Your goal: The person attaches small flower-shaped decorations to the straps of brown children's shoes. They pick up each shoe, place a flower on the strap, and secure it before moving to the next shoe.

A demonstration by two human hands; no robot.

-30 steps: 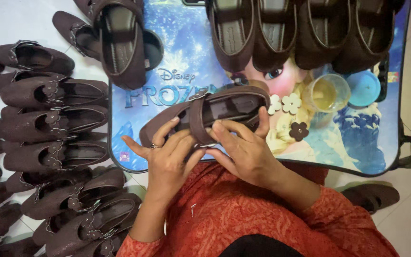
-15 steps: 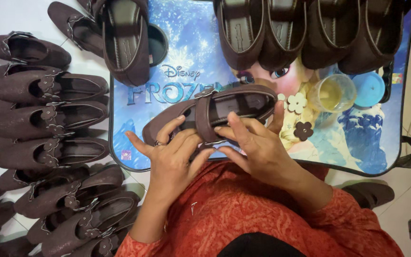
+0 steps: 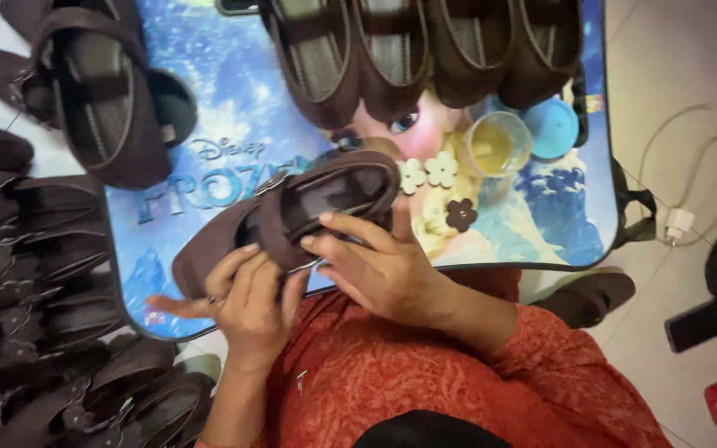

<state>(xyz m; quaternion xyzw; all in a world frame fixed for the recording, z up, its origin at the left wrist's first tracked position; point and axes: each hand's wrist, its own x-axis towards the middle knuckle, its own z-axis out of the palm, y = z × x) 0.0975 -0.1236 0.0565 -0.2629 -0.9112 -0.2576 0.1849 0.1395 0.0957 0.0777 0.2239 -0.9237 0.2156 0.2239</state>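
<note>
A dark brown strapped shoe [image 3: 309, 203] lies tilted across a blue cartoon-printed board [image 3: 209, 108] on my lap. My left hand [image 3: 242, 303] grips its side and heel end from below. My right hand [image 3: 375, 265] holds the strap and side, fingers pressed on the strap near a small metal buckle. Both hands touch the shoe at its middle. Two cream flower trims [image 3: 427, 172] and one brown flower trim [image 3: 460, 215] lie on the board just right of the shoe.
Several matching brown shoes [image 3: 425, 50] sit in a row at the board's top, one more [image 3: 101, 99] at the top left, and many [image 3: 35, 274] on the floor at left. A small cup of yellow liquid [image 3: 495, 143], blue lid [image 3: 553, 129], phone [image 3: 701, 323], white charger [image 3: 678, 222] lie right.
The shoe and both hands have shifted slightly as my view moved right and closer; my right fingers now press on the strap. Grip on the shoe is unchanged.
</note>
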